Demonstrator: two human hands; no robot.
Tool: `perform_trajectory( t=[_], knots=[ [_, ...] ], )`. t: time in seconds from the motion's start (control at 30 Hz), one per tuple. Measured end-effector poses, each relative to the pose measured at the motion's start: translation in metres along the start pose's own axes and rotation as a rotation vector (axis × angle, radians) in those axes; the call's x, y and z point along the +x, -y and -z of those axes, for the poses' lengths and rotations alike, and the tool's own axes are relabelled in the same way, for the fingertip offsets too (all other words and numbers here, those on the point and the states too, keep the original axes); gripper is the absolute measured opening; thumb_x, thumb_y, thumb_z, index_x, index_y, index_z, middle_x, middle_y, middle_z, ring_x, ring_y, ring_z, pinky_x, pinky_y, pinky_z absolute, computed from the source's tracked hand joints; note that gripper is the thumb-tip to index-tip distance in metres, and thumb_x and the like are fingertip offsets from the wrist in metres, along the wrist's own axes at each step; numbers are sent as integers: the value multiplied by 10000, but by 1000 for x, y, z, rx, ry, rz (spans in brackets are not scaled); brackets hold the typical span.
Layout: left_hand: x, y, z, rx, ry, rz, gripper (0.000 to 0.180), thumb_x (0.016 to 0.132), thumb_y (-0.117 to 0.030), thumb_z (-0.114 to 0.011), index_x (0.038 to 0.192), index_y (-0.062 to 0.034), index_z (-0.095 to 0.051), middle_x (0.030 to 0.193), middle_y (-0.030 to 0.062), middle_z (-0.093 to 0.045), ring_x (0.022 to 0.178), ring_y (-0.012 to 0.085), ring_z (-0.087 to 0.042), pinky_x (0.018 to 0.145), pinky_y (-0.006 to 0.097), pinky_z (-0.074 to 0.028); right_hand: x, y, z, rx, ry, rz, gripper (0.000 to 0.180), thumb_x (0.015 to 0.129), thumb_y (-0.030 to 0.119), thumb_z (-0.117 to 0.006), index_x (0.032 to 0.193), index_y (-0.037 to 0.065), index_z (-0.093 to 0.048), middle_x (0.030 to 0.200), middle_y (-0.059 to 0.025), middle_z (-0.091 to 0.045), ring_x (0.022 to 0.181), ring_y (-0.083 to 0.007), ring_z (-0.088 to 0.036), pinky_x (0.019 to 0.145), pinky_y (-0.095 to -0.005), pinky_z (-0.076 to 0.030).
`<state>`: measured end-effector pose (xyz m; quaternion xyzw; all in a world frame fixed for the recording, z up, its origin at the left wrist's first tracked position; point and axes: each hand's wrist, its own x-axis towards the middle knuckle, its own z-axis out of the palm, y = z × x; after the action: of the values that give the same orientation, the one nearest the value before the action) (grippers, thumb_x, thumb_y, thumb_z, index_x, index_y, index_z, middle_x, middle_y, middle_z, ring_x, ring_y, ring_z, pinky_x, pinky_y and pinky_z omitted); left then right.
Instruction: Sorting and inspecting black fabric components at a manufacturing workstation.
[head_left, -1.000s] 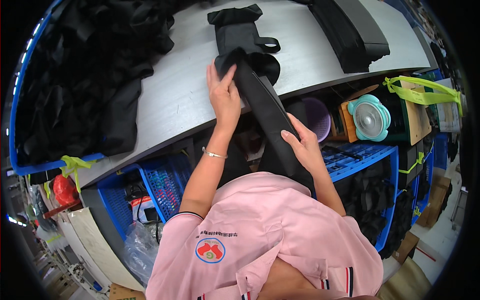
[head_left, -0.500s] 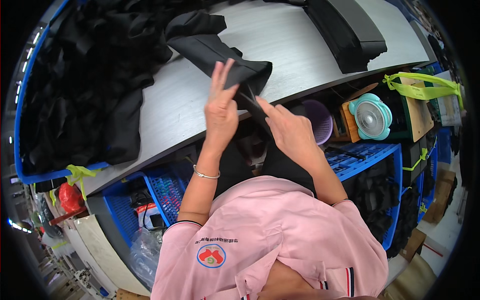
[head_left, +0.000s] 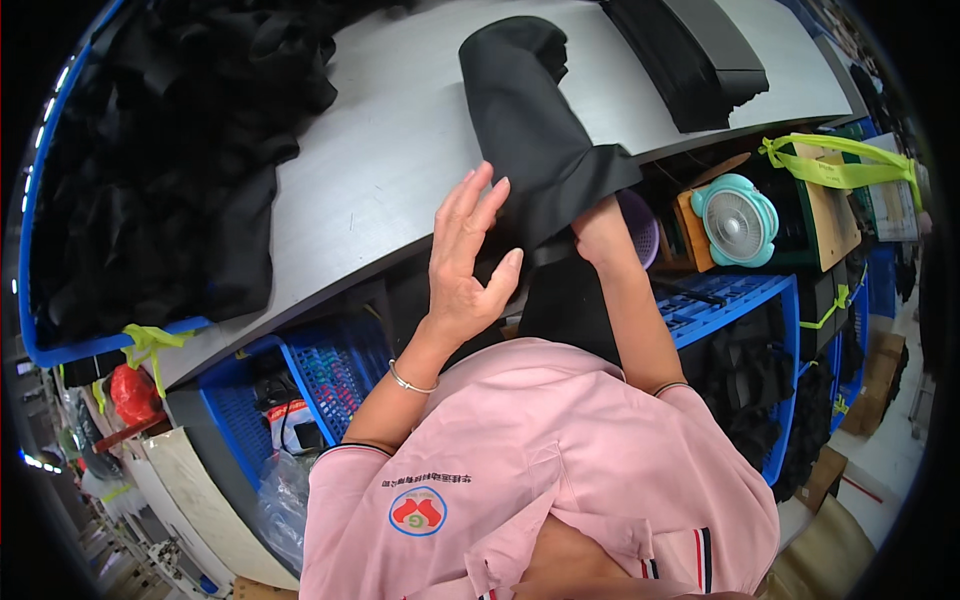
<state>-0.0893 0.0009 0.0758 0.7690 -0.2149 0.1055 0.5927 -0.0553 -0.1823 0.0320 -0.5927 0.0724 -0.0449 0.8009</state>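
black fabric piece seems mid-positioning, probably needing both hands next. left hand spreads empty; near-right, right hand's grip is hidden, right hand half-covered.

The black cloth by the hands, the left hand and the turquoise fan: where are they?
Black cloth (head_left: 528, 122), head view: middle of its broad upper face.
Left hand (head_left: 461, 278), head view: middle of the hand.
Turquoise fan (head_left: 739, 221), head view: middle of its round grille.
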Motion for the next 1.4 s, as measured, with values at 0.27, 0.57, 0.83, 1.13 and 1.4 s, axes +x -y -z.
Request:
perform_trajectory(
  t=[0.27, 0.57, 0.83, 1.13, 1.4],
  knots=[
    [5, -4, -42, 131, -179, -33, 916, 634, 18, -715, 1490, -67, -400, 1555, 203, -304, 1366, 413, -348, 1111, 481, -315, -4, 32, -19, 431, -32, -164, 395, 986, 190, -588, 1324, -6, -529, 1231, -121, -621, 1078, -216, -628, 917, -372, -545],
    [12, -11, -44, 67, -337, 28, 716, 613, 211, -562, 1250, -97, -671, 1268, 79, -557, 1041, 229, -554, 809, 300, -507, -15, 30, -18, 441, -41, -158, 397, 966, 189, -616, 1305, -6, -544, 1218, -124, -633, 1056, -216, -643, 913, -370, -554],
    [13, -12, -48, 22, -340, -4, 668, 643, 205, -612, 1237, -93, -682, 1224, 64, -579, 974, 189, -575, 758, 274, -506, -12, 17, -14, 575, 55, -99, 376, 957, 185, -626, 1274, -8, -567, 1210, -134, -641, 1051, -235, -654, 903, -377, -567],
    [7, -6, -52, -37, -311, 17, 642, 716, 186, -643, 1294, -93, -654, 1290, 67, -543, 921, 104, -543, 717, 224, -476, -9, 11, -13, 689, 99, -127, 330, 950, 175, -612, 1226, -4, -588, 1145, -130, -660, 984, -236, -670, 846, -372, -586],
    [2, -1, -49, -73, -281, -21, 710, 707, 198, -579, 1366, -63, -593, 1377, 84, -481, 947, 106, -540, 735, 216, -469, -8, 4, -13, 693, 106, -145, 348, 956, 183, -607, 1246, -6, -578, 1163, -143, -652, 1022, -243, -657, 864, -379, -579]
  ],
)
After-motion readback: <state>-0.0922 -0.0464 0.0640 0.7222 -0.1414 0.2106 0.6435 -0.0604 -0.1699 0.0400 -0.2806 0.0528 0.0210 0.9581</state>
